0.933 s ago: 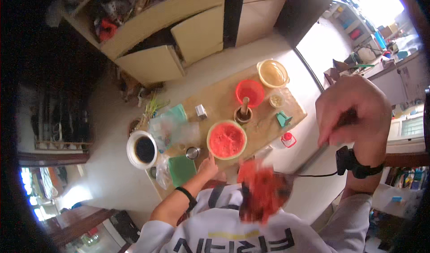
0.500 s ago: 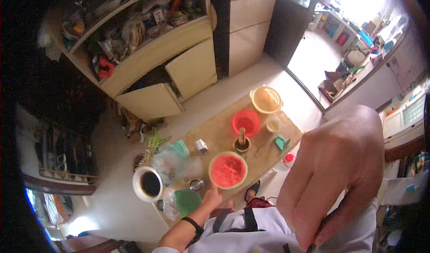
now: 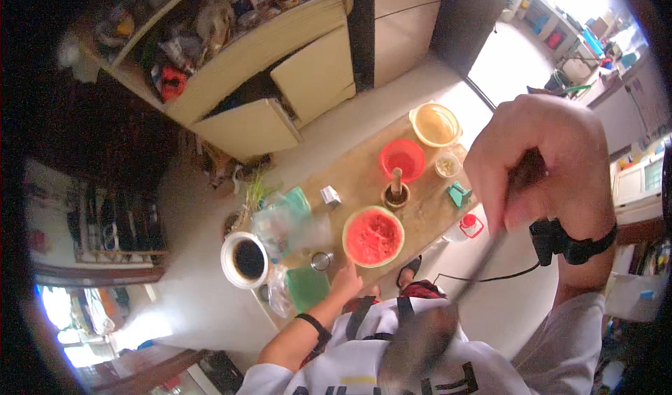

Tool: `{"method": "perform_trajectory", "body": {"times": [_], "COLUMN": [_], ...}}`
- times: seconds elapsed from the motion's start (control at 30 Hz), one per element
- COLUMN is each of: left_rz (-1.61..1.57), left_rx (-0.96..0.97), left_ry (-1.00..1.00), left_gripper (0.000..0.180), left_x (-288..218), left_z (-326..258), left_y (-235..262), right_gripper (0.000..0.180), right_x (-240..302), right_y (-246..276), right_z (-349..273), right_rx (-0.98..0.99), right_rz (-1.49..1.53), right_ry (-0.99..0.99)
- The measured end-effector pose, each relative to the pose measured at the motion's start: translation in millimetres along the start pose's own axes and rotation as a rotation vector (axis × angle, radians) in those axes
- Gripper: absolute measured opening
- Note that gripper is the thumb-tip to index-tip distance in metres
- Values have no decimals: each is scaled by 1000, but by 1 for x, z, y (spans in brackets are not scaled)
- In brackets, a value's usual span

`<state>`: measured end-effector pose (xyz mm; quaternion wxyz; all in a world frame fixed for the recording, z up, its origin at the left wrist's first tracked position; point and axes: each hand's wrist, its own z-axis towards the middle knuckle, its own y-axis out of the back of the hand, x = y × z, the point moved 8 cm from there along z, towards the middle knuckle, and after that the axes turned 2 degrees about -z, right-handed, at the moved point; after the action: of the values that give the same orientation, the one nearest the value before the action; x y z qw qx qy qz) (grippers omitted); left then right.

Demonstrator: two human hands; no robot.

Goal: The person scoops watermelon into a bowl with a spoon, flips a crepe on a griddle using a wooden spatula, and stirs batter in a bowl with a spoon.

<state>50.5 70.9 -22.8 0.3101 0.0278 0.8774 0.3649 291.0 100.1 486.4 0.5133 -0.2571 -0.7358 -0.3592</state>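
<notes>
A halved watermelon (image 3: 374, 236) rests cut side up on the table, its red flesh rough and scooped. My left hand (image 3: 346, 283) grips the near left part of its rim; the far fingers are hidden or too small to make out. Large and close at the right, my right hand (image 3: 542, 167) is closed around the handle of a metal spoon (image 3: 418, 342). The spoon slants down to the left, its blurred bowl in front of my white shirt. I cannot tell whether anything lies in the bowl.
Around the watermelon on the wooden table (image 3: 350, 178) stand a mortar with a pestle (image 3: 396, 193), a red basin (image 3: 402, 160), a yellowish basin (image 3: 435, 124), a green box (image 3: 308, 288) and plastic bags (image 3: 276, 227). A white bucket of dark liquid (image 3: 246, 261) stands at the left.
My right hand has turned and risen, bringing the spoon into view. The table scene has shifted right and up as the view tilted. My left hand stays at the watermelon's rim.
</notes>
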Motion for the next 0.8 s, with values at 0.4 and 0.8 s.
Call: {"method": "perform_trajectory", "body": {"times": [0.4,0.8], "left_rz": [54,27], "left_rx": [-10,24], "left_ry": [-54,-33], "left_gripper": [81,86], "left_x": [10,-6], "left_z": [9,2], "left_y": [-10,3], "right_gripper": [6,14], "right_x": [-376,-448], "right_y": [-81,-135], "right_z": [18,25], "right_rx": [-565,-849], "right_rz": [-342,-521], "right_ry": [-476,-493]}}
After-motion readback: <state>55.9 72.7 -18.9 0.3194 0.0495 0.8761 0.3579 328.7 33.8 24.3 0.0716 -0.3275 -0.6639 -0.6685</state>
